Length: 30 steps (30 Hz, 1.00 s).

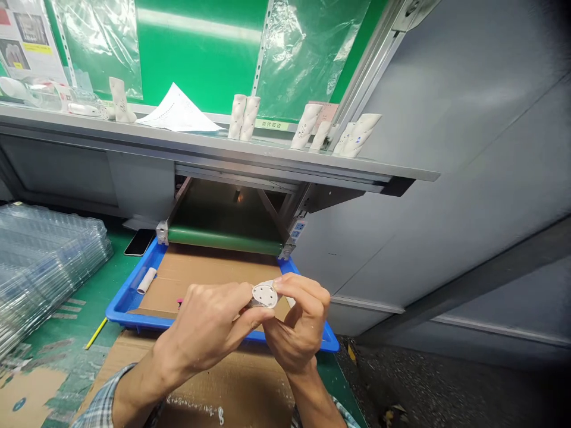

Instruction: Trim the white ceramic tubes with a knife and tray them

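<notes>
- While I hold it over the blue tray [126,313], lower centre, the white plastic disc [264,295] shows small round holes
- My left hand [200,324] — curled, gripping its edge
- My right hand [300,318] — pinching its other side

A green panel [196,53] partly covered by clear plastic sheeting [307,53] rises behind a long metal shelf [214,148], with printed notices [27,38] at the far left. To the right stands a grey panelled partition [450,184] — framed in aluminium — above a dark, speckled floor [450,380]. A green-topped workbench [84,303] fills the lower left.
</notes>
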Available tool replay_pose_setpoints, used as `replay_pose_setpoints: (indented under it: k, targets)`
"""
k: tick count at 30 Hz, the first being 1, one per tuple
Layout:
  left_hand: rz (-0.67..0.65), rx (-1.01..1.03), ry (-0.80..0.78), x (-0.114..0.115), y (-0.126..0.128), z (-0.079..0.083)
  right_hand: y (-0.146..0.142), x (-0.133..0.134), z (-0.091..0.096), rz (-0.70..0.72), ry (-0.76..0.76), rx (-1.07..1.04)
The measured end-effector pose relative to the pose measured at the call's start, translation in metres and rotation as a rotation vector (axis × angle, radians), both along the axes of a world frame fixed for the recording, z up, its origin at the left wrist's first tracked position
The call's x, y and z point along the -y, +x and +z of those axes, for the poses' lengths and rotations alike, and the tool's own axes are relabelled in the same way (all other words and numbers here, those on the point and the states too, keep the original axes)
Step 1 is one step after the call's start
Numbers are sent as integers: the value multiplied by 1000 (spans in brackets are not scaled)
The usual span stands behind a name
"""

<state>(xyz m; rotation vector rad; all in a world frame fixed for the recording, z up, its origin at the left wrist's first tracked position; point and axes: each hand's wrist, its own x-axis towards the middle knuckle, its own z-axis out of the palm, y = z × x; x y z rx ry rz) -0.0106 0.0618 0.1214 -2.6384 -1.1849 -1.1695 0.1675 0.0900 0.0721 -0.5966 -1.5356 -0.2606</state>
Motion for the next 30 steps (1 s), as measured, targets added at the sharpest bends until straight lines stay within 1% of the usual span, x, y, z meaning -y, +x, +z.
replay_pose_setpoints:
  k: [3, 6, 9, 12, 16, 20, 22, 24, 30]
  targets:
    - [3, 59, 78, -2, -4, 3, 1, 2, -1, 72, -102, -22]
    - [-4, 86, 151, -5, -7, 7, 0, 5, -1, 177, -214, 4]
    - [14, 76, 224, -6, -7, 8, -3, 8, 1, 256, -246, 60]
    - [33, 59, 246, -8, -8, 7, -7, 9, 2, 259, -255, 47]
    - [-10, 104, 159, -11, -15, 7, -9, 8, 5, 279, -276, -20]
    - [41, 93, 155, -11, -21, 7, -8, 8, 5, 291, -267, -33]
    - [37, 69, 127, -9, -21, 8, -7, 8, 5, 287, -266, -34]
    - [10, 64, 105, -7, -21, 9, -6, 9, 5, 276, -260, -36]
    - [-42, 66, 126, -5, -20, 9, -3, 9, 8, 178, -210, 8]
